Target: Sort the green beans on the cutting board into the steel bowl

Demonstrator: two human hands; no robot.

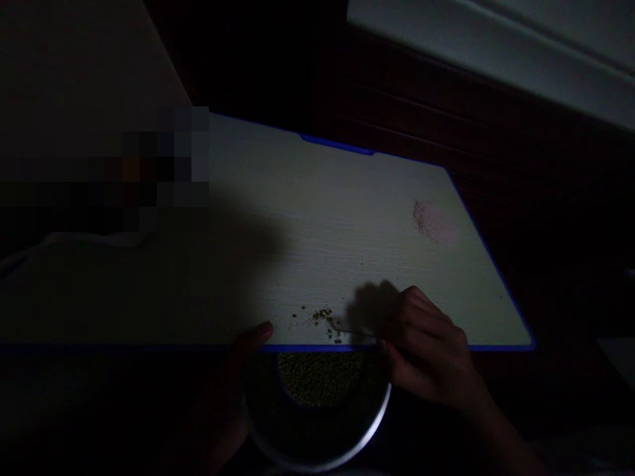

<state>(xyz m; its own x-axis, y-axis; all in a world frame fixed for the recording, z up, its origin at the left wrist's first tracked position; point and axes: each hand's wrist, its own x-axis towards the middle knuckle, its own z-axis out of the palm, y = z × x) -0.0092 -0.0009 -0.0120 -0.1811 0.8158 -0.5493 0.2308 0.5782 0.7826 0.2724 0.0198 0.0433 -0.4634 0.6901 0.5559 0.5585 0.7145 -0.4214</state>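
Just below the table's near edge, a round metal bowl holds small green beans. A few loose beans lie on the table close to that edge. The right hand rests beside them, fingers curled around a thin pale object I cannot identify. The left hand grips the bowl's rim, thumb on the table's edge. A pinkish smear marks the table towards its far right corner.
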